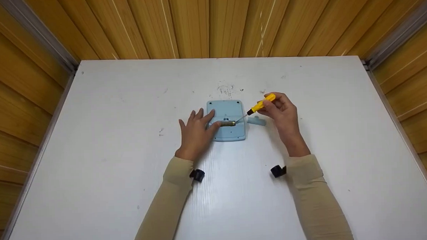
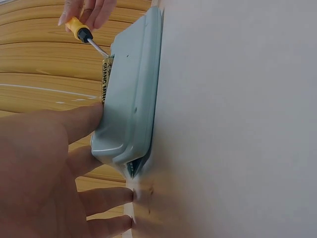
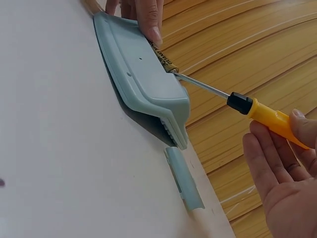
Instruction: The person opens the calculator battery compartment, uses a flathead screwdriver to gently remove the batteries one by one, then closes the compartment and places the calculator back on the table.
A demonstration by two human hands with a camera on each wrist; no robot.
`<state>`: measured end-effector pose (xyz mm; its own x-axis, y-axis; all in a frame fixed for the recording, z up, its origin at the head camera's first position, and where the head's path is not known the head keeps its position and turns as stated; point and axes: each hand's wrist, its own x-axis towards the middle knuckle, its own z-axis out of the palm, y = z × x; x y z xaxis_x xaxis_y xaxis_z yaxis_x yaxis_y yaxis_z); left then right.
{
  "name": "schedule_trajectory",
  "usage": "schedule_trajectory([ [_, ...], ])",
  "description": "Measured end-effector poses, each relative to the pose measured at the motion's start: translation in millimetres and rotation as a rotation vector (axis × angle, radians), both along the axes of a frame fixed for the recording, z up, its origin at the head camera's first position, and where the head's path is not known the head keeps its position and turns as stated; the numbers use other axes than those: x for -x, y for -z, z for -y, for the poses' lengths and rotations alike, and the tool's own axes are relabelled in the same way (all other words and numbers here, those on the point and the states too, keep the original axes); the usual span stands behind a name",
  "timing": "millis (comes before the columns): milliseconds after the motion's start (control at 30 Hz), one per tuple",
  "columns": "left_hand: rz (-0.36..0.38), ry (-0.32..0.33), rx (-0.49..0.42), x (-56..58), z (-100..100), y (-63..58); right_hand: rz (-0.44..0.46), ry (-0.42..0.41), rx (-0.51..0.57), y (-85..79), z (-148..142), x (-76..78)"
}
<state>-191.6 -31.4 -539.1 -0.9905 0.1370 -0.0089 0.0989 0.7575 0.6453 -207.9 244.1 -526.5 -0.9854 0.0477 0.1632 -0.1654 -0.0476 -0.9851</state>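
Note:
A light blue calculator [image 1: 230, 133] lies face down on the white table, its battery slot uncovered. A gold AA-size battery [image 1: 228, 123] sits in the slot. My left hand [image 1: 196, 133] rests at the calculator's left side with fingers spread, the thumb on the battery's left end and the index finger on the back of the casing. In my right hand [image 1: 284, 117] I hold a screwdriver [image 3: 272, 120] by its yellow handle, between thumb and fingers. Its metal tip reaches the battery's right end, as the right wrist view [image 3: 177, 75] shows.
Just right of the calculator lies the light blue battery cover [image 3: 185, 178], below the screwdriver. The white table [image 1: 111, 155] is bordered by wood-patterned panels [image 1: 224, 23] at the back and sides. A black wrist camera [image 1: 197, 175] sits at each cuff.

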Motion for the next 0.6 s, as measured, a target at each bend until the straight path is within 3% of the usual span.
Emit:
schedule_trajectory([
  [167,-0.001,0.003,0.002,0.2,0.9,0.3,-0.044,0.007,-0.055,-8.8,5.0,-2.6],
  [467,0.001,-0.003,-0.011,-0.6,-0.6,-0.4,-0.274,0.026,-0.439,-35.1,27.1,-18.1],
  [600,-0.008,-0.006,-0.005,-0.9,-0.8,0.2,-0.333,0.024,-0.498,-38.9,31.5,-21.1],
])
